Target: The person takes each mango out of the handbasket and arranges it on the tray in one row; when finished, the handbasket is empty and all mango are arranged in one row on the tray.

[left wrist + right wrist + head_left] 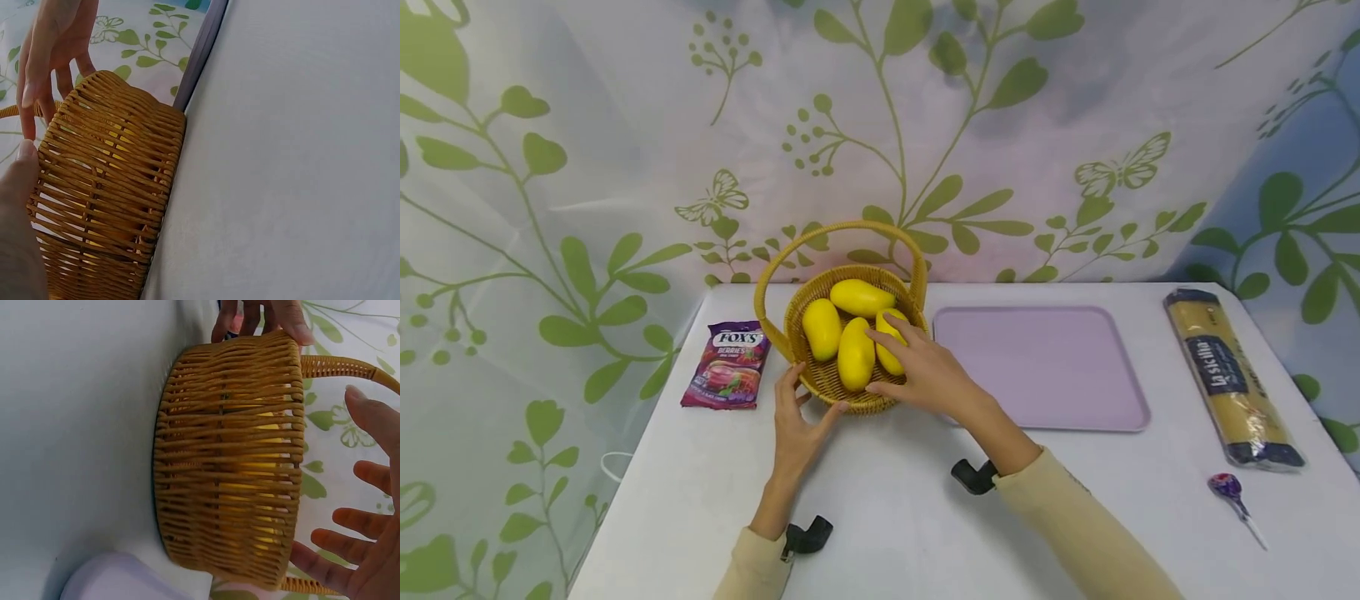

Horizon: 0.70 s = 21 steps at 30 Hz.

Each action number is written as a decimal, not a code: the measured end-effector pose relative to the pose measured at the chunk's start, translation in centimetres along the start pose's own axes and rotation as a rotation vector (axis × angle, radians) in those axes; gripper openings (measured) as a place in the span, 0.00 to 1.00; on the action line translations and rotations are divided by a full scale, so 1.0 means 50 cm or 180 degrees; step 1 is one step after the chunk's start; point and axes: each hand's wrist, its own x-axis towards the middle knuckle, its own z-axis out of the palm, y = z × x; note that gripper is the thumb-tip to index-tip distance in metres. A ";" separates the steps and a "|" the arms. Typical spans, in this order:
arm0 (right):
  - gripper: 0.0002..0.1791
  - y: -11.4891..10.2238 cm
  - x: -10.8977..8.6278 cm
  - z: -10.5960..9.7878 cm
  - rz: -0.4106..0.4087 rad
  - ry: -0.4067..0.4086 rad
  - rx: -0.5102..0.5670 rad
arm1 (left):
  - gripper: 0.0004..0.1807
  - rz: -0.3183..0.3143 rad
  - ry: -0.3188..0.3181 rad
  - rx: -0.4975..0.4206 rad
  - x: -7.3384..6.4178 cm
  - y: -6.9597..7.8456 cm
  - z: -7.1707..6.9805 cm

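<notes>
A woven wicker basket (857,405) with a tall arched handle stands at the back of the table, holding several yellow mangoes. My left hand (797,429) holds its front-left rim, thumb at the front and fingers around the left side. Over the basket's right side reaches my right hand (928,371), its fingers spread above the right-hand mango (889,360), which they partly cover. Another mango (855,354) lies in the middle, beside that hand's fingertips. In the right wrist view, the right hand (375,531) shows spread fingers and thumb at the rim's level.
Left of the basket lies a purple Fox's candy bag (727,367). A lilac tray (1037,367) sits just right of it. Farther right are a pasta packet (1232,379) and a wrapped lollipop (1227,486). A leaf-patterned curtain (970,142) hangs behind the table.
</notes>
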 end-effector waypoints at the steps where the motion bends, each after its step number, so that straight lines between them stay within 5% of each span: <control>1: 0.43 0.000 0.005 0.002 0.0020 -0.0021 0.0008 | 0.45 0.0003 -0.0005 -0.0053 0.002 0.010 0.000; 3: 0.43 -0.001 0.016 0.007 0.0046 -0.0073 0.0055 | 0.45 0.0017 0.0001 -0.0140 0.005 0.031 -0.001; 11: 0.43 0.002 0.066 0.052 0.0137 -0.0366 0.0425 | 0.43 0.0024 0.0056 -0.0198 0.000 0.024 0.003; 21: 0.44 0.000 0.097 0.095 0.0302 -0.0725 0.0422 | 0.46 -0.0023 0.0097 -0.0102 -0.014 -0.050 0.014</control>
